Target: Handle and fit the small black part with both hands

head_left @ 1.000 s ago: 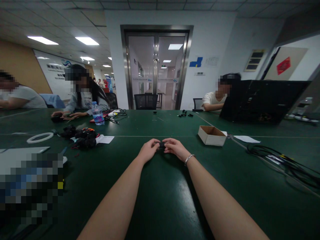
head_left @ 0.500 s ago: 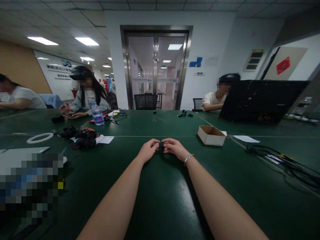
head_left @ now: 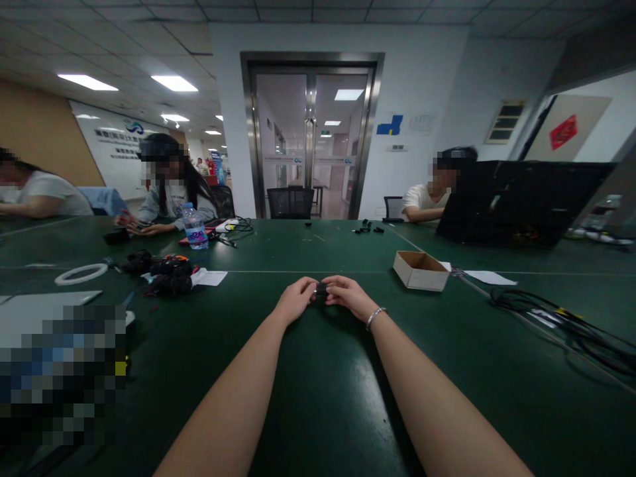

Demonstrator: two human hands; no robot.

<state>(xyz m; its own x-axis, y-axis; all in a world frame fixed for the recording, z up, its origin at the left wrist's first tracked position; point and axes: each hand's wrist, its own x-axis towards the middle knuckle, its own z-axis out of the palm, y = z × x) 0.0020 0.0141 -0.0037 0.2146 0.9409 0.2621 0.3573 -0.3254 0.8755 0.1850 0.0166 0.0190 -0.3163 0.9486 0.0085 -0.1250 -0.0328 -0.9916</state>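
Just above the green table (head_left: 318,358), a small black object (head_left: 321,289) is held between my two hands, too small to identify. My left hand (head_left: 297,298) pinches its left end between thumb and fingers. On the other end, my right hand (head_left: 350,296) has its fingers closed in the same way; a silver bracelet (head_left: 375,318) circles that wrist. Part of the object is hidden by the fingertips. To the right, an open cardboard box (head_left: 422,275) stands apart from the hands.
Several small black pieces (head_left: 368,227) lie further back. At the left are a water bottle (head_left: 195,228), a bundle of black gear (head_left: 166,273) and a white ring (head_left: 81,273). Black cables (head_left: 561,324) and a large black panel (head_left: 521,202) occupy the right. Other people sit across the table.
Both hands stay almost in place around the small black object, which appears slightly turned between the fingers. The camera view has shifted very slightly.
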